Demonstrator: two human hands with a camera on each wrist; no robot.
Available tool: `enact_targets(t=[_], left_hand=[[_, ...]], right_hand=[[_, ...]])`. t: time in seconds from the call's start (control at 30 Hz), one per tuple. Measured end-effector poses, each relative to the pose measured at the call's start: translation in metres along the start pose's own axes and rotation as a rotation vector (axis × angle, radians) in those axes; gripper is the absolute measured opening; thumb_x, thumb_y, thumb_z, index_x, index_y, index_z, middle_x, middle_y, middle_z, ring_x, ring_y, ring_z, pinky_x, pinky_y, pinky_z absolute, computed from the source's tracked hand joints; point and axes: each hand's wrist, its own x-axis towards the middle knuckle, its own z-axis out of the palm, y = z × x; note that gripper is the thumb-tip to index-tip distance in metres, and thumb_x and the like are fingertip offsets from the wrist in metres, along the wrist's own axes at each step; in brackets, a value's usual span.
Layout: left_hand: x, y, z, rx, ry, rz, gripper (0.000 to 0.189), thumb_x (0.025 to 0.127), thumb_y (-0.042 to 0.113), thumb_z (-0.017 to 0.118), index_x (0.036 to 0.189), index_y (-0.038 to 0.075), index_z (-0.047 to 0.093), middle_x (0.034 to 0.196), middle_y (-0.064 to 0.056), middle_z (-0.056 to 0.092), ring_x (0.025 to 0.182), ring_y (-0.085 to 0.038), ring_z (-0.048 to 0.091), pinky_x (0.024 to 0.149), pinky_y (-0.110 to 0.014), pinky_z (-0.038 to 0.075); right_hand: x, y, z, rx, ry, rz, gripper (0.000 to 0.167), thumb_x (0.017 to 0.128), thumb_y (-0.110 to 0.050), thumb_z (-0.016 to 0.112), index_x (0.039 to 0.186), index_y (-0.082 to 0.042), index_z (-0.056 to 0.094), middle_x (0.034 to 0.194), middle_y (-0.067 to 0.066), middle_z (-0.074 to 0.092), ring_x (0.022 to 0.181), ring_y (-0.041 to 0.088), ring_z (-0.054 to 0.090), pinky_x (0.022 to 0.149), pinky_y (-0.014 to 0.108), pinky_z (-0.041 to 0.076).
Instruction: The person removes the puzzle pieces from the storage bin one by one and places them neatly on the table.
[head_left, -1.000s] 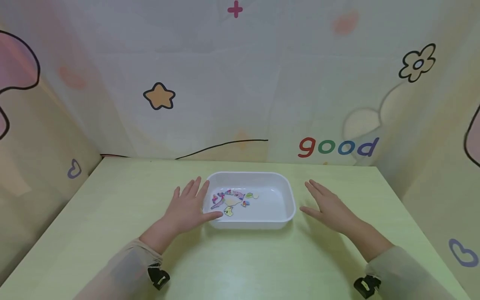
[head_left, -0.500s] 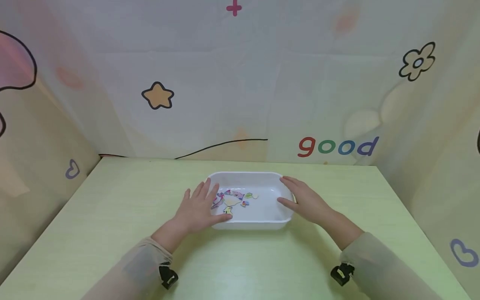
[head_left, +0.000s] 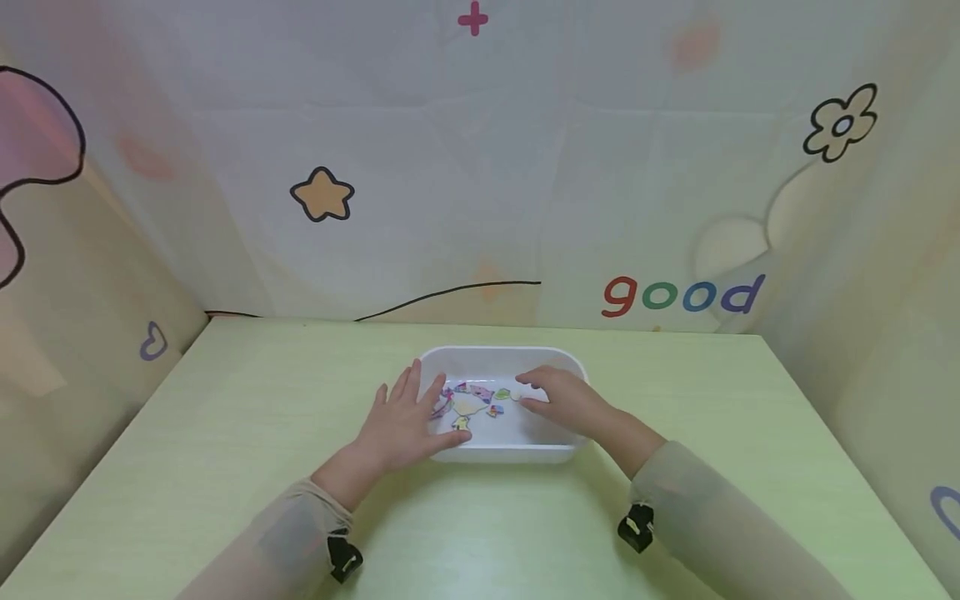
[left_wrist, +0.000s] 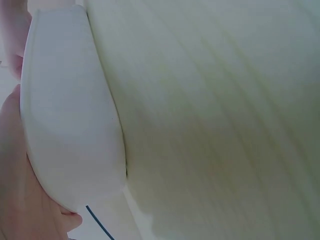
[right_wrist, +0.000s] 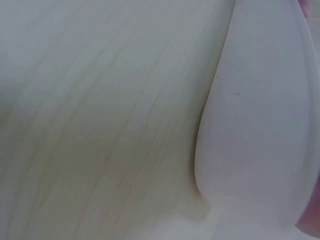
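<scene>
A white tray (head_left: 502,452) with rounded corners holds several small, flat, colourful cutouts in its left half. Among them are a cream piece (head_left: 468,406), a yellow piece (head_left: 461,423), a green leaf-like piece (head_left: 502,393) and a purple-pink piece (head_left: 481,393). My left hand (head_left: 400,423) rests with spread fingers over the tray's left end, thumb across the near rim and partly covering the cutouts. My right hand (head_left: 567,403) reaches over the right end, its bent fingers and thumb apart beside a small pale piece (head_left: 516,396). Both wrist views mostly show the tray's outer wall (left_wrist: 70,110).
The tray stands on a pale yellow-green table (head_left: 480,517). Behind and beside the table hangs a printed cloth (head_left: 450,183) with a star, a flower and the word "good". Each sleeve carries a black wrist mount (head_left: 637,528).
My right hand has moved left from beside the tray to over its inside, its fingers bending. My left hand has shifted slightly right onto the tray's left end.
</scene>
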Motion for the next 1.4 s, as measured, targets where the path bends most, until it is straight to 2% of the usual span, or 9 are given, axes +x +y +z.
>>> enact_targets(t=[0.17,0.4,0.63,0.77,0.97,1.17,1.4], left_hand=[[0.000,0.000,0.001,-0.006,0.000,-0.003,0.095,0.080,0.075,0.042,0.149,0.013,0.024,0.153,-0.022,0.005,0.140,-0.037,0.008,0.106,-0.059,0.011],[-0.001,0.000,-0.001,0.009,0.002,-0.011,0.093,0.080,0.074,0.042,0.149,0.014,0.024,0.153,-0.022,0.005,0.140,-0.037,0.008,0.106,-0.059,0.012],[0.000,0.002,0.000,0.014,-0.002,-0.005,0.093,0.081,0.074,0.041,0.149,0.014,0.025,0.153,-0.022,0.006,0.139,-0.037,0.009,0.106,-0.059,0.013],[0.000,0.001,0.001,0.019,0.014,0.000,0.092,0.081,0.075,0.040,0.148,0.013,0.027,0.153,-0.023,0.006,0.139,-0.038,0.010,0.106,-0.059,0.014],[0.000,-0.001,0.003,0.011,0.025,0.006,0.092,0.081,0.074,0.040,0.148,0.012,0.028,0.153,-0.024,0.006,0.139,-0.039,0.010,0.105,-0.060,0.015],[0.003,-0.001,-0.001,0.009,0.037,0.018,0.092,0.081,0.076,0.036,0.148,0.013,0.027,0.153,-0.024,0.005,0.138,-0.040,0.009,0.105,-0.060,0.015],[0.000,-0.001,-0.001,0.013,0.013,0.013,0.091,0.082,0.074,0.039,0.148,0.013,0.027,0.152,-0.024,0.005,0.138,-0.040,0.009,0.105,-0.060,0.017]], right_hand=[[0.015,-0.003,0.009,-0.021,-0.023,0.027,0.031,0.088,-0.012,0.064,0.117,0.001,0.063,0.107,0.012,0.064,0.098,0.026,0.059,0.088,0.040,0.046],[0.029,0.000,0.017,0.034,0.000,0.137,0.024,0.086,-0.010,0.065,0.108,0.000,0.067,0.095,0.008,0.065,0.089,0.021,0.058,0.084,0.038,0.046],[0.031,0.010,0.025,0.010,0.022,0.178,0.017,0.082,-0.010,0.070,0.098,-0.003,0.071,0.088,0.003,0.067,0.085,0.016,0.058,0.084,0.035,0.047],[0.033,0.007,0.025,-0.043,0.008,0.178,0.012,0.083,-0.012,0.070,0.093,-0.006,0.072,0.086,0.001,0.066,0.082,0.016,0.056,0.083,0.035,0.047],[0.033,0.002,0.026,-0.147,0.005,0.127,0.008,0.087,-0.014,0.066,0.088,-0.008,0.071,0.079,-0.001,0.061,0.076,0.014,0.053,0.079,0.033,0.047],[0.036,0.002,0.023,-0.137,0.028,0.168,0.014,0.089,-0.015,0.063,0.094,-0.006,0.072,0.082,0.001,0.063,0.077,0.016,0.053,0.082,0.034,0.047],[0.037,0.003,0.027,-0.126,0.007,0.179,0.016,0.089,-0.018,0.064,0.096,-0.007,0.072,0.084,0.001,0.065,0.076,0.015,0.053,0.082,0.033,0.047]])
